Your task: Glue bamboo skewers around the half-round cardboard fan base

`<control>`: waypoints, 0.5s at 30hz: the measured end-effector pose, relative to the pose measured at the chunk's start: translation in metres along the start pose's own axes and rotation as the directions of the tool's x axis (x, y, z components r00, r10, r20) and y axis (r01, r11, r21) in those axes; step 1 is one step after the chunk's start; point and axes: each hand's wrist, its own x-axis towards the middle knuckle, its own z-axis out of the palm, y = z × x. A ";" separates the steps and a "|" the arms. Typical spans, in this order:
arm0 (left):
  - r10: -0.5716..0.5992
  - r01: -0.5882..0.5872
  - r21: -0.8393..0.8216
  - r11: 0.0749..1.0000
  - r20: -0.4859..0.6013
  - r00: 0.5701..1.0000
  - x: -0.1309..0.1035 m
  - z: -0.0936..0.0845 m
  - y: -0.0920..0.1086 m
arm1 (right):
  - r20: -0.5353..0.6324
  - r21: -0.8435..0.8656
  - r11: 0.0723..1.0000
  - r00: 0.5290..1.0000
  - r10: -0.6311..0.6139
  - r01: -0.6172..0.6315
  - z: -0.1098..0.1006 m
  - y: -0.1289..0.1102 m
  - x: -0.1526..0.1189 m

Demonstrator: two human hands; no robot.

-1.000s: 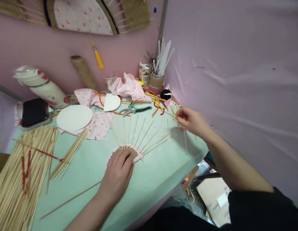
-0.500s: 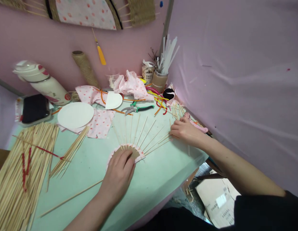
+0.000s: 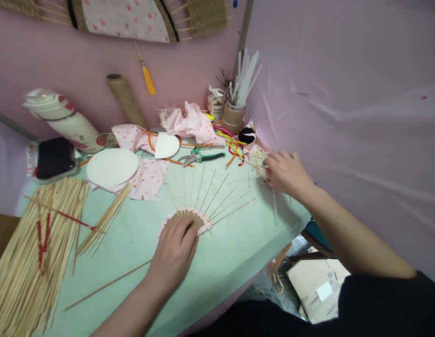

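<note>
Head view: a fan-shaped piece is pinned to the pale green table under the left hand, whose fingers are laid flat and close together over its cardboard base. Thin sticks are spread from its far edge. The right hand is curled beside a heap of short sticks — whether anything is gripped cannot be told, the fingertips being hidden. White strips are stood in a brown jar; crumpled white paper is tucked into the labelled cup beside it. A black block is contained in a clear tray at the left, with a lidded bottle placed behind. Between fan and jar — pruners, coloured strands and crumpled dotted cloth are strewn.
</note>
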 end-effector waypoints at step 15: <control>-0.058 0.036 0.065 0.997 0.369 0.928 0.074 -0.023 0.026 | 0.157 0.028 0.952 0.942 0.297 -0.304 0.013 0.021 -0.051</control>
